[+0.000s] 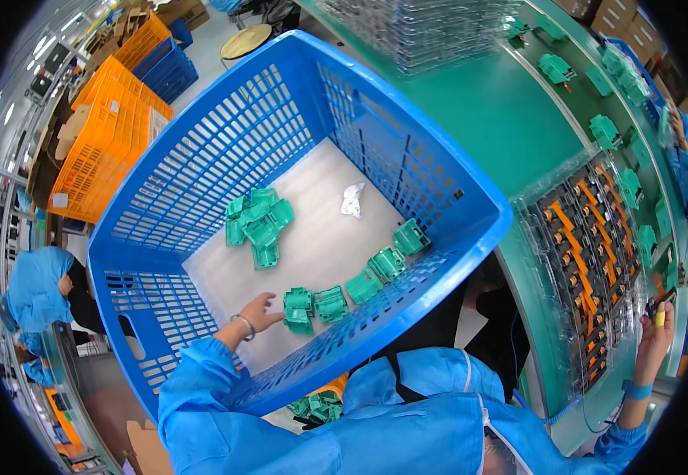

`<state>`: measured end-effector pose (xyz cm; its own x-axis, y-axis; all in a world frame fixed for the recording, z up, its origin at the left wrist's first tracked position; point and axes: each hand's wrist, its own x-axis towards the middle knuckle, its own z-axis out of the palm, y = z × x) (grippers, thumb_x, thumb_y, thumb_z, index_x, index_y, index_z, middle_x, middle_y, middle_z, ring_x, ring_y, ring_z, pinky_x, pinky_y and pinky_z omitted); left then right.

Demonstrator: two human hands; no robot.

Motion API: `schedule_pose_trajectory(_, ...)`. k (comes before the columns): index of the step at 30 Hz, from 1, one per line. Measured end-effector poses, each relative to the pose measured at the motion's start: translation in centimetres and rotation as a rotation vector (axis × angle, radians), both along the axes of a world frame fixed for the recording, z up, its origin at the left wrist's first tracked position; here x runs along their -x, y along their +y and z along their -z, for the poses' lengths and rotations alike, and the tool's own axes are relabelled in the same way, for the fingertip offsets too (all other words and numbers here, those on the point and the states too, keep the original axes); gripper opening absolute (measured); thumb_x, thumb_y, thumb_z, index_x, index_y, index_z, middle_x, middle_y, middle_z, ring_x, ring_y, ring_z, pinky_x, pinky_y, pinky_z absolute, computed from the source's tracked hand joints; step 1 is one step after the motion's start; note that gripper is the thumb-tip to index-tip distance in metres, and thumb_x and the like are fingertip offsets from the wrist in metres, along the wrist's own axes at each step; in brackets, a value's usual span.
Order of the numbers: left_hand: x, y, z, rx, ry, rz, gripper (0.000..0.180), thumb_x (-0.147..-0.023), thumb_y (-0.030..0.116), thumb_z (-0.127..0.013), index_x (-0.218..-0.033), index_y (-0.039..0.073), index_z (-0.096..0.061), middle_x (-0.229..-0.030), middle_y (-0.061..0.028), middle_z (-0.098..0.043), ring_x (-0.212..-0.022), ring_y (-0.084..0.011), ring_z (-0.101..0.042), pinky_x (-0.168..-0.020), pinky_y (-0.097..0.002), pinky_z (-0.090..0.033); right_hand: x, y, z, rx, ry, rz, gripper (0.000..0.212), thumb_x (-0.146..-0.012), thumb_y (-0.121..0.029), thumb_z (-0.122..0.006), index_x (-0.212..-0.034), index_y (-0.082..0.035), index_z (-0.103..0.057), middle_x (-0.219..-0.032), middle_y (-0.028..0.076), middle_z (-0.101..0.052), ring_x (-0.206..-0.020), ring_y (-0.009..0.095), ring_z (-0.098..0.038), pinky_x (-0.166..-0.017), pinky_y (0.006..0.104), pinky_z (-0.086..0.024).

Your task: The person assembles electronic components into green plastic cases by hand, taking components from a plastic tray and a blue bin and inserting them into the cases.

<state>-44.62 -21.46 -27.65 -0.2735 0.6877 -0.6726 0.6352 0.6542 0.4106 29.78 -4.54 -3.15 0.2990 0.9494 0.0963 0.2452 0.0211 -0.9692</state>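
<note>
My left hand (pixel 257 315) reaches into a large blue plastic basket (pixel 455 154), its fingers stretched out and holding nothing. Just beside the fingertips is a green plastic housing (pixel 298 307), the end one of a row of several along the basket's near side. A heap of similar green housings (pixel 258 222) lies farther in, on the white foam sheet (pixel 312 257). Off at the far right, my right hand (pixel 653 344) is closed around a small dark part (pixel 653 307) with a yellow piece beside the fingers; its exact kind is too small to make out.
A clear tray of black and orange parts (pixel 581 261) rests on the green bench. Beyond it, green housings (pixel 604 131) stand along a conveyor. Stacked clear trays (pixel 423 32) are at the back. Orange crates (pixel 114 134) stand at left. Other people (pixel 39 289) work nearby.
</note>
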Motion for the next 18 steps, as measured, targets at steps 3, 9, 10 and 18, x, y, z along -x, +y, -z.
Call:
schedule_pose_trajectory(3,-2.6,0.3,0.9,-0.261,0.100,0.247,0.078,-0.061,0.030,-0.077,-0.127,0.008,-0.042,-0.120,-0.0217,-0.046,-0.113,-0.0353,-0.044,-0.094,-0.0397,-0.039,1.8,0.3,-0.8,0.010,0.022,-0.045,0.016,-0.092,-0.019,-0.050,-0.104,-0.008,-0.051,-0.103,0.002,-0.054,-0.085,0.004,-0.049,-0.066,0.0193,-0.043)
schedule_pose_trajectory(9,-4.1,-0.9,1.7,-0.404,0.248,0.538,0.063,-0.057,0.011,-0.074,-0.116,0.009,-0.048,-0.115,-0.0187,-0.047,-0.107,-0.0376,-0.044,-0.091,-0.0424,-0.040,3.7,-0.5,-1.1,0.000,0.029,-0.032,0.016,-0.092,-0.019,-0.050,-0.104,-0.008,-0.051,-0.104,0.003,-0.054,-0.084,0.004,-0.050,-0.065,0.0185,-0.042)
schedule_pose_trajectory(10,-3.9,-1.2,2.4,-0.422,0.282,0.505,0.057,-0.058,0.007,-0.072,-0.111,0.009,-0.051,-0.111,-0.0171,-0.049,-0.103,-0.0371,-0.046,-0.089,-0.0425,-0.041,4.1,-0.4,-1.0,0.007,0.026,-0.072,0.016,-0.092,-0.019,-0.050,-0.104,-0.008,-0.051,-0.104,0.003,-0.054,-0.084,0.004,-0.050,-0.064,0.0187,-0.043)
schedule_pose_trajectory(18,-1.5,-1.0,1.6,-0.478,0.175,0.228,0.037,-0.068,0.004,-0.063,-0.104,0.004,-0.054,-0.102,-0.0137,-0.057,-0.092,-0.0304,-0.055,-0.079,-0.0374,-0.047,5.5,-1.1,-0.5,0.015,0.061,-0.094,0.015,-0.092,-0.018,-0.051,-0.104,-0.009,-0.051,-0.104,0.003,-0.054,-0.083,0.005,-0.050,-0.063,0.0194,-0.043)
